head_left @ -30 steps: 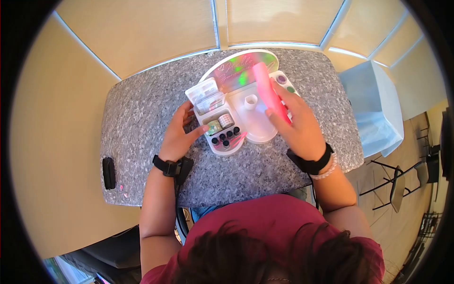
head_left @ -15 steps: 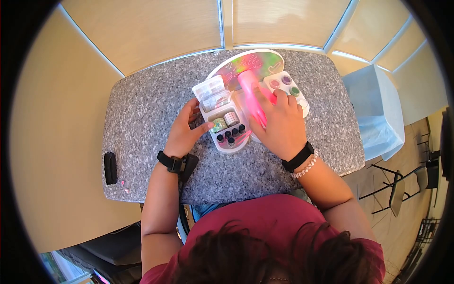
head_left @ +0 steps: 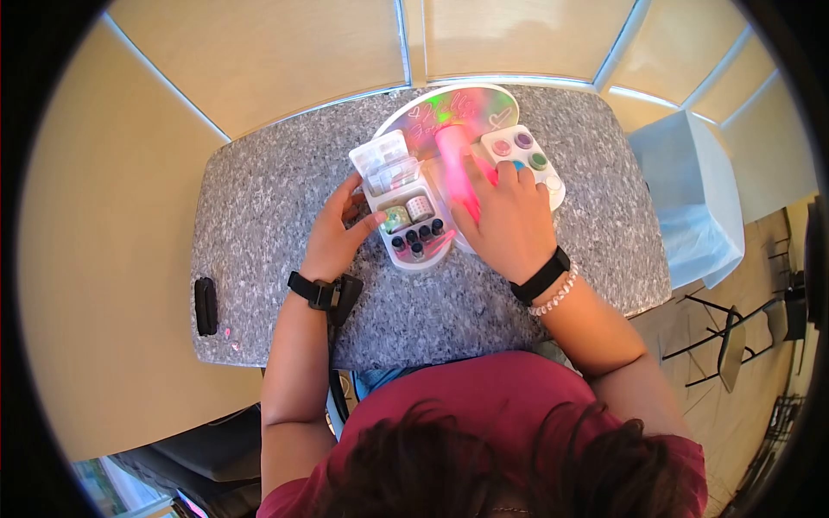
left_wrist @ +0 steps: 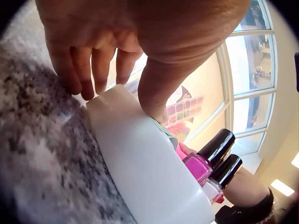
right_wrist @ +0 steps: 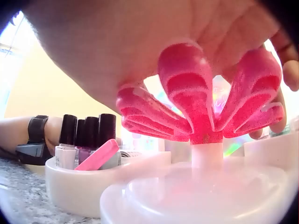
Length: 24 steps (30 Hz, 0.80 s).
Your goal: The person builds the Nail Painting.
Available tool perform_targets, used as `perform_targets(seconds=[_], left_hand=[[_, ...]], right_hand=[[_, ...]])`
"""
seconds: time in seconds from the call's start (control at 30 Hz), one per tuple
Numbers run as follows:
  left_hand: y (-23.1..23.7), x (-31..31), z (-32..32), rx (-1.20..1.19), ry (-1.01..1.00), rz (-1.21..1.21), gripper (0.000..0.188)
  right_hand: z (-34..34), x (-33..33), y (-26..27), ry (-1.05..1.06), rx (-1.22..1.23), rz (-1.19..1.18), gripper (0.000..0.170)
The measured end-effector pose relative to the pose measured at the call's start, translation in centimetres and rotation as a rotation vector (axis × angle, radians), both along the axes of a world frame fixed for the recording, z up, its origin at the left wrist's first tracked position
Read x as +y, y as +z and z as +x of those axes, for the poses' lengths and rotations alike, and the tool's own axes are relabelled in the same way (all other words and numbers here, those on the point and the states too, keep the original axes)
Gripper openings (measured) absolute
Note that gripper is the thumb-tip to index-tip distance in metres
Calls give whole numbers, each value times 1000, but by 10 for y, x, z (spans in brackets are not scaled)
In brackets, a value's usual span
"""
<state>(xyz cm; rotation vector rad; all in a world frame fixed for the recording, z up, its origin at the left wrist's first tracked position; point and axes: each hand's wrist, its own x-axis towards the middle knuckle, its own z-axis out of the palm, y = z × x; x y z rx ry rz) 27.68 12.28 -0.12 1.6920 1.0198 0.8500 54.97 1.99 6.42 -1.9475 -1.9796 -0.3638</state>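
In the head view, the left hand (head_left: 332, 237) holds the left side of a white tray (head_left: 420, 264). Its thumb lies over the rim (left_wrist: 149, 163), its fingers outside. The right hand (head_left: 514, 220) is over a bright pink lobed piece (head_left: 455, 147), with thumb and fingers around it. In the right wrist view, the palm (right_wrist: 135, 51) covers the tops of the pink lobes (right_wrist: 184, 70), whose base meets a white post (right_wrist: 207, 156). Black-capped bottles (head_left: 414, 237), a patterned roll (head_left: 420, 208) and a green roll (head_left: 395, 219) sit in the tray's left part.
A shiny lettered panel (head_left: 449, 108) rises behind the tray. Colour pots (head_left: 522, 140) lie at its right and a clear-lidded box (head_left: 384, 155) at its left. A black case (head_left: 205, 306) rests near the table's left edge. Light blue cloth (head_left: 691, 207) hangs beyond the right side.
The right hand has carried the pink piece left over the tray, uncovering the colour pots. Over the last half second it has barely moved. The left hand remains at the tray's left side.
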Motion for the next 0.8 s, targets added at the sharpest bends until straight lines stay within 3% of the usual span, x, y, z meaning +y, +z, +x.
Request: perform_targets(seconds=[0.2, 0.3, 0.4, 0.47, 0.53, 0.57, 0.63, 0.67, 0.73, 0.8], left_hand=[[23, 2, 11, 116, 79, -29, 70], [24, 5, 16, 58, 80, -19, 70], [-3, 21, 4, 20, 147, -3, 68], [10, 12, -2, -51, 201, -128, 67], [23, 1, -4, -122, 254, -258, 67], [28, -4, -2, -214, 266, -329, 67], [30, -7, 1, -302, 276, -402, 66], [29, -6, 2, -313, 260, -404, 66], [27, -5, 5, -327, 246, -407, 65], [25, -3, 4, -313, 245, -403, 58]], right_hand=[[-13, 17, -5, -60, 3, 2, 73], [-9, 21, -2, -48, 71, -8, 71], [20, 22, -6, 120, 115, 144, 67], [43, 21, -8, 106, 395, 354, 60], [78, 19, -13, -36, 649, 318, 57], [98, 21, -24, -36, 652, 322, 57], [122, 26, -39, -115, 1381, 223, 58], [125, 24, -40, -115, 1380, 223, 58], [131, 19, -36, 58, 1752, -138, 61], [126, 19, -39, 11, 1746, -76, 60]])
